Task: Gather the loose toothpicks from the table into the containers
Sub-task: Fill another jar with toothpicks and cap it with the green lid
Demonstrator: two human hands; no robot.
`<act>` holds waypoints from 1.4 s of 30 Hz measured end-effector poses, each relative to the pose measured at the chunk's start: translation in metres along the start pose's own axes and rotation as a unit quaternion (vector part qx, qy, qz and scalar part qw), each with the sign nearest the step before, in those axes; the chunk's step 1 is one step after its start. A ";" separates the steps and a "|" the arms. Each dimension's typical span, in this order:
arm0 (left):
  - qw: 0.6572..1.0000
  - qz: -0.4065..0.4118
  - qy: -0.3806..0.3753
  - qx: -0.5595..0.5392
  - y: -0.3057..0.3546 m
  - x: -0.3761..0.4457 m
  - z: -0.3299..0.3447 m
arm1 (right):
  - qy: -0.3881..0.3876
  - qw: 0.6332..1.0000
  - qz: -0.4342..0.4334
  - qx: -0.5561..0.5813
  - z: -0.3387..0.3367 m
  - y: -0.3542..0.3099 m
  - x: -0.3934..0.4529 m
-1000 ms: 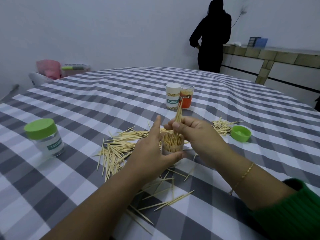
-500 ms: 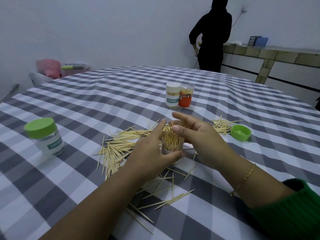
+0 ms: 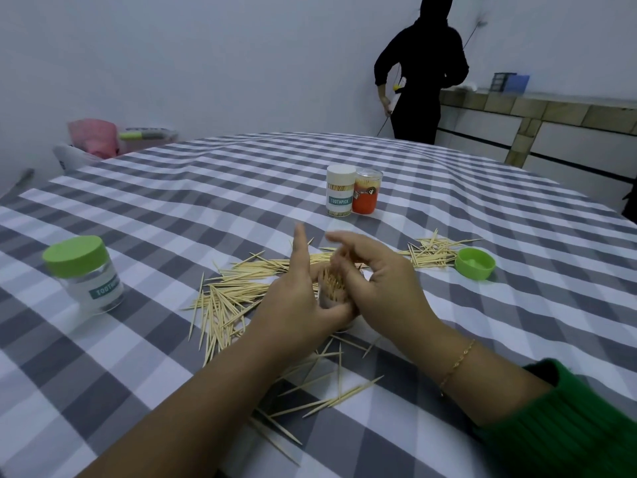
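Head view: left hand (image 3: 296,301) wrapped around a small clear toothpick jar (image 3: 332,291) at table centre, thumb sticking up, jar already packed with upright picks. Right hand (image 3: 375,281) curled over the jar's top at 3 o'clock, fingertips blurred, so can't tell if pinching anything. Loose toothpicks (image 3: 227,298) scattered at 9 and 6 o'clock of the jar, smaller heap (image 3: 434,251) at 2 beside an open green lid (image 3: 475,263). Green-capped jar (image 3: 84,274) far out at 9; white-capped toothpick tube (image 3: 340,191) and orange container (image 3: 368,196) touching at 12. Checked tablecloth (image 3: 172,201) underneath.
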State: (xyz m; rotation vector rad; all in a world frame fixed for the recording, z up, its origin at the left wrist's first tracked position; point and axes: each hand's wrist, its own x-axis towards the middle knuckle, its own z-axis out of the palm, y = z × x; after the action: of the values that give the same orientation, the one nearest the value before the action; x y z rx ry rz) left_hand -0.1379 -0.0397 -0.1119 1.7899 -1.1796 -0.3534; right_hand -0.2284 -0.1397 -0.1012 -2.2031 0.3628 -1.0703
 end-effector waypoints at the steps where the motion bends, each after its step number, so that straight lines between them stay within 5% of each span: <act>1: 1.000 -0.003 0.001 -0.006 0.001 0.000 0.000 | -0.001 1.000 0.004 -0.012 -0.001 0.001 0.001; 11: 0.999 -0.028 0.028 -0.012 -0.001 0.002 -0.003 | -0.115 0.981 -0.022 -0.152 -0.004 0.010 0.001; 15: 0.999 -0.028 0.026 -0.019 0.001 0.002 -0.004 | -0.180 0.978 -0.019 -0.103 -0.009 0.009 0.002; 21: 0.999 -0.038 0.018 -0.015 -0.001 0.003 -0.005 | -0.156 0.978 -0.016 -0.134 -0.009 0.012 0.004; 28: 0.999 -0.044 0.009 0.009 -0.002 0.004 -0.004 | -0.051 0.995 0.057 0.066 -0.018 0.015 0.006; 32: 0.998 -0.031 0.001 0.048 0.005 0.002 -0.006 | -0.030 0.992 0.101 -0.068 -0.029 0.022 0.015; 36: 0.998 -0.031 -0.001 0.061 0.005 0.002 -0.008 | -0.157 0.888 0.094 -0.422 -0.056 0.048 0.028; 42: 0.998 -0.028 -0.002 0.061 0.005 0.003 -0.007 | -0.253 0.794 0.140 -0.534 -0.076 0.073 0.039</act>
State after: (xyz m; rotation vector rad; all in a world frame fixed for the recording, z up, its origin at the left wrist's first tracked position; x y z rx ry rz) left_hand -0.1346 -0.0384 -0.1035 1.9316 -1.1764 -0.3245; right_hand -0.2611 -0.2468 -0.0920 -3.1075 1.2176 0.0280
